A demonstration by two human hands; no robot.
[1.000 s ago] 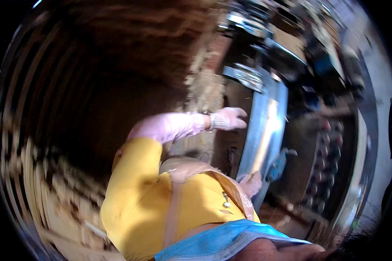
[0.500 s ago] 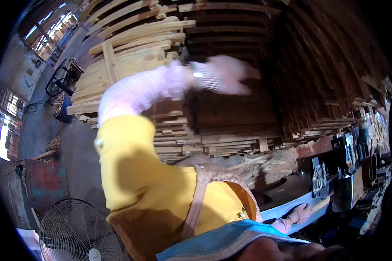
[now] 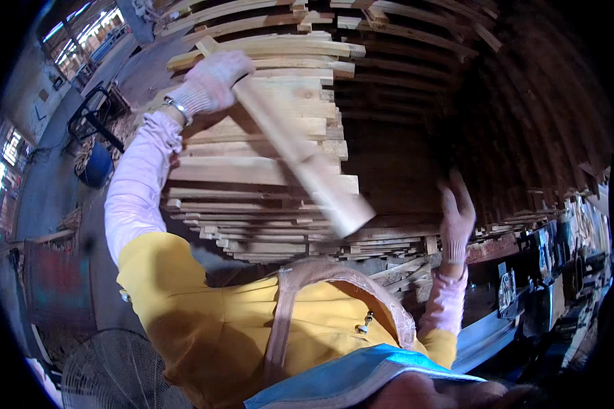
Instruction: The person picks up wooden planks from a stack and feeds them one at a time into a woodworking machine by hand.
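Observation:
My left hand (image 3: 217, 80), in a pale knitted glove, is closed around the upper part of a wooden board (image 3: 290, 150). The board slants down to the right, blurred by motion, above a stack of pale wooden boards (image 3: 252, 174). Its lower end hangs free in front of the stack's right edge. My right hand (image 3: 457, 218), gloved too, is raised at the right with its fingers stretched out and apart. It holds nothing and is nearest to the dark stacked boards (image 3: 525, 150); whether it touches them cannot be told.
A metal machine table (image 3: 484, 337) with upright fittings (image 3: 506, 290) stands at the lower right. At the lower left is a large wire-caged fan (image 3: 116, 371), with a reddish panel (image 3: 60, 283) behind it. A blue bin (image 3: 95, 165) stands on the floor further off.
My left hand has swung left from the dark boards and now holds a board. My right hand has come up off the machine table and opened.

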